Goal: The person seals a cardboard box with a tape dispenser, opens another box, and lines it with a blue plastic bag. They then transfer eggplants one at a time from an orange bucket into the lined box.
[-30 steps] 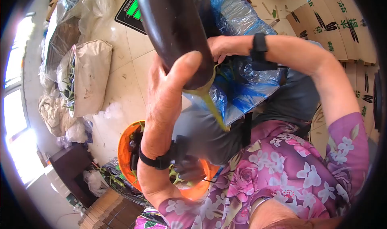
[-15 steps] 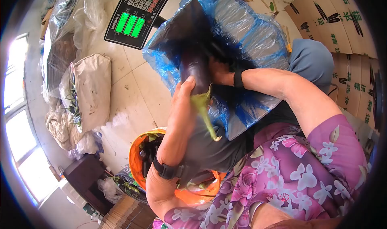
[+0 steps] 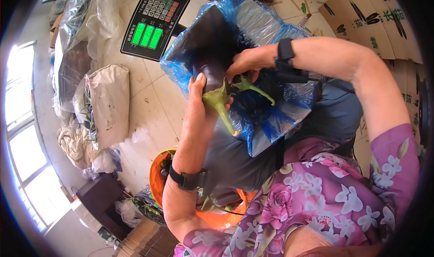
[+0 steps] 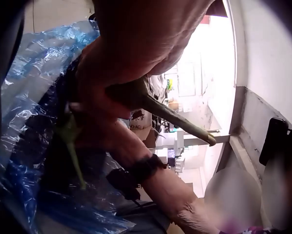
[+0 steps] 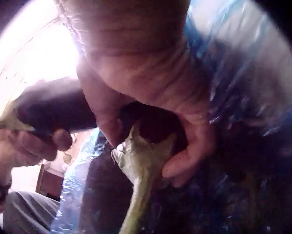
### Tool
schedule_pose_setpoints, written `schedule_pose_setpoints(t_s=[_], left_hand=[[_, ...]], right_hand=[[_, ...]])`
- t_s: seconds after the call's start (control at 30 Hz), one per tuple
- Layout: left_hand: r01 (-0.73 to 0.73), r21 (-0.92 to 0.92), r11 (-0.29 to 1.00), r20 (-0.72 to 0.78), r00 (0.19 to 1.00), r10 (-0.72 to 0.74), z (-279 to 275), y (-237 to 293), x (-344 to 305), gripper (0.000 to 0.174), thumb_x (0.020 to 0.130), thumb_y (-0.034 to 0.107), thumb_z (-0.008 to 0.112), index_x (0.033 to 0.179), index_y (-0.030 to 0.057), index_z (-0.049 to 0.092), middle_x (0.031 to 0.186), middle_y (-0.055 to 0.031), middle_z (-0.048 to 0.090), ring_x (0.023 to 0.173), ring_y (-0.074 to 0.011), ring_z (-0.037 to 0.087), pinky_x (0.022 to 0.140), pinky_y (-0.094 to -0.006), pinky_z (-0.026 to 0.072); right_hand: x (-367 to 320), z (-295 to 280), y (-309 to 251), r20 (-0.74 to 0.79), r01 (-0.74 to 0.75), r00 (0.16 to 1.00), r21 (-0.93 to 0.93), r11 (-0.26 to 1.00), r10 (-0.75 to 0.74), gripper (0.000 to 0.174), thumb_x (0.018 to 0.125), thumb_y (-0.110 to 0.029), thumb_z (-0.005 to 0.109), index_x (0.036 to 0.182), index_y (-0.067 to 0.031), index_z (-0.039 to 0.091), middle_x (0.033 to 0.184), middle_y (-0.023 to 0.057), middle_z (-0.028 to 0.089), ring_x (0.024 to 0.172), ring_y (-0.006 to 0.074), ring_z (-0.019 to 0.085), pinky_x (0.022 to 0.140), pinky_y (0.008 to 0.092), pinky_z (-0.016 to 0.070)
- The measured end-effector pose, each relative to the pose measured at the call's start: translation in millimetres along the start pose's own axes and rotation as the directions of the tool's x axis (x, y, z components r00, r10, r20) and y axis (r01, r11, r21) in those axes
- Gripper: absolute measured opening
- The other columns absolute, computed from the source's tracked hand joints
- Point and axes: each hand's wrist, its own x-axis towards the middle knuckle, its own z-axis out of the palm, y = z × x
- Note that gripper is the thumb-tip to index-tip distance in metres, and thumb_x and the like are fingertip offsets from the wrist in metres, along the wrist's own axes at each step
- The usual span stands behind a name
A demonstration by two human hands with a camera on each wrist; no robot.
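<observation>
The left hand (image 3: 197,107) grips a dark eggplant (image 3: 211,76) near its green cap, the stem pointing down toward the lap. In the right wrist view that eggplant (image 5: 58,105) lies across the left fingers. Close beside it, the right hand (image 3: 251,62) pinches a second eggplant around its green cap (image 3: 244,83); the right wrist view shows thumb and fingers on either side of this cap (image 5: 143,158). Both eggplants reach into a box lined with a blue plastic bag (image 3: 275,24), where their far ends are lost in shadow.
A scale display (image 3: 153,24) with green digits stands beyond the bag. An orange bucket (image 3: 157,178) holding eggplants is by the left forearm. A pale sack (image 3: 108,105) lies on the tiled floor at left, printed cartons (image 3: 375,21) at right.
The left hand has lowered its eggplant from high in view into the bag's opening. The right hand went deep into the bag, then rose, and now a second green cap shows in it.
</observation>
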Motion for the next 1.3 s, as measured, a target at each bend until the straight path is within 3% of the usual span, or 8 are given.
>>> schedule_pose_setpoints(t_s=[0.07,0.27,0.3,0.43,0.67,0.8,1.03,1.3], left_hand=[[-0.009,0.003,1.0,-0.006,1.0,0.009,-2.7,-2.9,2.8,0.048,0.096,0.051,0.053,0.118,0.0089,0.054,0.099,-0.0108,0.065,0.076,-0.0257,0.067,0.064,-0.0315,0.0578],[-0.034,-0.013,0.999,-0.143,0.989,0.032,-7.0,-20.5,6.9,0.044,0.095,0.042,0.059,0.126,0.0126,0.046,0.107,-0.0103,0.062,0.092,-0.0269,0.065,0.07,-0.0421,0.0594],[0.005,-0.004,1.0,-0.117,0.993,-0.006,-7.5,-24.5,13.3,0.064,0.095,0.039,0.06,0.145,0.0146,0.028,0.12,-0.0125,0.057,0.097,-0.0284,0.064,0.076,-0.0466,0.059],[0.057,0.148,0.987,-0.139,0.99,-0.036,6.4,-50.6,50.7,0.099,0.095,0.038,0.06,0.155,0.018,-0.017,0.146,-0.0199,0.034,0.109,-0.0339,0.06,0.086,-0.052,0.0558],[0.116,0.357,0.927,-0.369,0.929,0.025,14.7,-91.8,96.1,0.1,0.094,0.041,0.061,0.155,0.0156,-0.014,0.146,-0.0251,0.036,0.117,-0.0384,0.056,0.09,-0.053,0.0534],[0.268,0.879,0.395,-0.412,0.843,0.346,-21.9,-167.2,149.3,0.105,0.092,0.046,0.06,0.152,0.0006,-0.014,0.133,-0.0422,0.045,0.12,-0.0528,0.052,0.104,-0.0507,0.0409],[0.237,0.959,0.156,-0.272,0.924,0.269,-9.0,-121.4,123.4,0.109,0.088,0.044,0.065,0.151,-0.0018,-0.011,0.114,-0.0374,0.061,0.107,-0.0492,0.062,0.1,-0.0477,0.0476],[0.159,0.861,0.483,-0.347,0.878,0.33,-31.8,-125.6,133.9,0.115,0.079,0.034,0.075,0.152,-0.004,-0.005,0.125,-0.0372,0.055,0.118,-0.0471,0.057,0.105,-0.0436,0.0432]], right_hand=[[-27.8,-15.8,11.1,0.123,0.238,0.957,0.176,0.955,-0.261,0.056,0.08,-0.049,0.07,0.114,-0.005,0.063,0.099,0.0139,0.066,0.085,0.024,0.068,0.071,0.0355,0.0598],[-85.9,-22.0,-12.9,0.067,-0.146,0.989,0.21,0.967,0.135,0.052,0.084,-0.051,0.064,0.106,-0.0032,0.063,0.087,0.0146,0.066,0.073,0.0249,0.068,0.061,0.0358,0.0567],[-104.6,-20.2,-14.4,0.002,-0.055,0.998,0.231,0.971,0.057,0.055,0.085,-0.052,0.063,0.107,-0.0014,0.062,0.089,0.0146,0.067,0.073,0.0241,0.067,0.06,0.0359,0.0559],[-132.4,-32.5,-11.3,-0.016,0.069,0.998,0.384,0.921,-0.068,0.054,0.082,-0.056,0.064,0.098,-0.0046,0.065,0.085,0.0102,0.067,0.067,0.0201,0.066,0.053,0.0314,0.053],[-141.1,-27.0,-0.7,-0.111,0.179,0.983,0.428,0.886,-0.145,0.056,0.084,-0.056,0.062,0.101,-0.0031,0.066,0.084,0.0093,0.067,0.065,0.0188,0.063,0.057,0.0314,0.0532],[-138.2,-17.6,0.4,-0.122,0.19,0.981,0.438,0.879,-0.152,0.056,0.085,-0.056,0.061,0.101,-0.0025,0.065,0.083,0.0098,0.067,0.064,0.0188,0.063,0.059,0.0311,0.0533],[-140.8,-9.2,4.2,-0.127,0.249,0.969,0.493,0.834,-0.214,0.045,0.091,-0.044,0.06,0.115,-0.0059,0.063,0.089,0.01,0.068,0.073,0.0213,0.067,0.061,0.0328,0.0547],[-144.5,7.5,-6.6,-0.179,0.281,0.958,0.425,0.861,-0.224,0.054,0.087,-0.054,0.06,0.105,-0.0029,0.064,0.09,0.0089,0.066,0.069,0.0179,0.062,0.061,0.0312,0.0527]])
